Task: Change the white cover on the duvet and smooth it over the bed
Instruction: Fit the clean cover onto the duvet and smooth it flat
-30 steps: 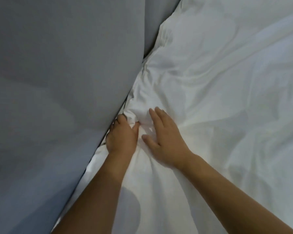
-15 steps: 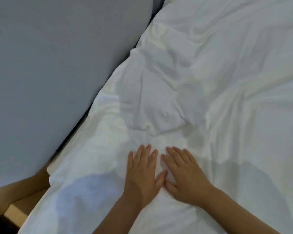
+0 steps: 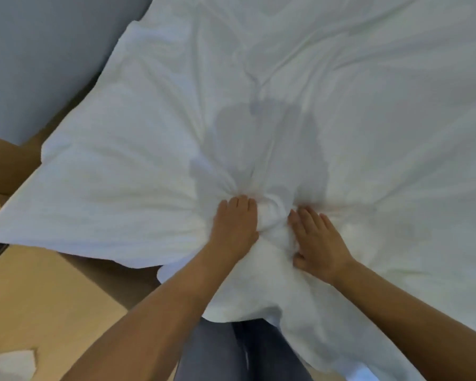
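The white duvet (image 3: pixel 341 105) in its white cover lies spread over the bed and fills most of the view; its near corner (image 3: pixel 66 215) overhangs the bed's edge at the left. My left hand (image 3: pixel 235 224) presses into the cover with its fingers curled into the cloth, gripping a bunched fold (image 3: pixel 272 215). Creases fan out from that spot. My right hand (image 3: pixel 318 240) lies just right of the fold, fingers straight and flat on the fabric. A shadow falls on the cover beyond the hands.
A grey wall panel (image 3: pixel 25 64) runs along the upper left. Wooden floor (image 3: pixel 39 298) shows at the lower left, with a white scrap (image 3: pixel 8 364) on it. My legs in jeans (image 3: pixel 239 353) stand against the bed's near edge.
My hands have drawn back from the wall side to the duvet's near edge. Both lay flat side by side; now the left grips a bunched fold between them.
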Motion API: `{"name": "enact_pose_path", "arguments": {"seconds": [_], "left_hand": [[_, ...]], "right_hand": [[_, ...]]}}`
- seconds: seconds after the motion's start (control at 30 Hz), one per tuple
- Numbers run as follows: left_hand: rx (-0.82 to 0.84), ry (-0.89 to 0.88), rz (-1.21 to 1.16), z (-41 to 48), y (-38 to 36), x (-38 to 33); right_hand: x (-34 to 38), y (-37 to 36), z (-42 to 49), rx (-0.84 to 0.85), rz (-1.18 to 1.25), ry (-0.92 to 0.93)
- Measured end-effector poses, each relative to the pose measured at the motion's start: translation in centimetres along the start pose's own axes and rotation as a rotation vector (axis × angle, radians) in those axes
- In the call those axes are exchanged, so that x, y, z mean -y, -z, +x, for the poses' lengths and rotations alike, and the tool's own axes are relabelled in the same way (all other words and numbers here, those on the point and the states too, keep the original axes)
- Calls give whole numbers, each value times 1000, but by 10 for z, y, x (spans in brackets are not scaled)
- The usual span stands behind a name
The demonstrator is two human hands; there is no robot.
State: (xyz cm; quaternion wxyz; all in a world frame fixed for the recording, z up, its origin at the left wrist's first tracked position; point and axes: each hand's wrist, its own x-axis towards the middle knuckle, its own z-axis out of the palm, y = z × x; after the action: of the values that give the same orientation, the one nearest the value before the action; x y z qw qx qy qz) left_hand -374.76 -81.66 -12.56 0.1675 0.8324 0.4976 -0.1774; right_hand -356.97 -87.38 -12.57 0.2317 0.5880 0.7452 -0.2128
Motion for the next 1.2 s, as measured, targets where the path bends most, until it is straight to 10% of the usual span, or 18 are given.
{"name": "enact_pose_path", "arguments": {"seconds": [0.27,0.47,0.67,0.87,1.2], "left_hand": [[76,-76,-5,36,23,12],[688,-215,-93,-19,33,17],[270,-77,-41,-64,-28,24],[-209,74,-480,-82,-40,80],[-364,543,-315,-36,-37,164]], "right_hand": [[9,20,32,-49,167,-122],[51,8,-50,426,833,139],[86,-50,-34,131,444,-138],[95,-42,-52,-349,1045,-103],[131,-13,19,-161,813,-573]]}}
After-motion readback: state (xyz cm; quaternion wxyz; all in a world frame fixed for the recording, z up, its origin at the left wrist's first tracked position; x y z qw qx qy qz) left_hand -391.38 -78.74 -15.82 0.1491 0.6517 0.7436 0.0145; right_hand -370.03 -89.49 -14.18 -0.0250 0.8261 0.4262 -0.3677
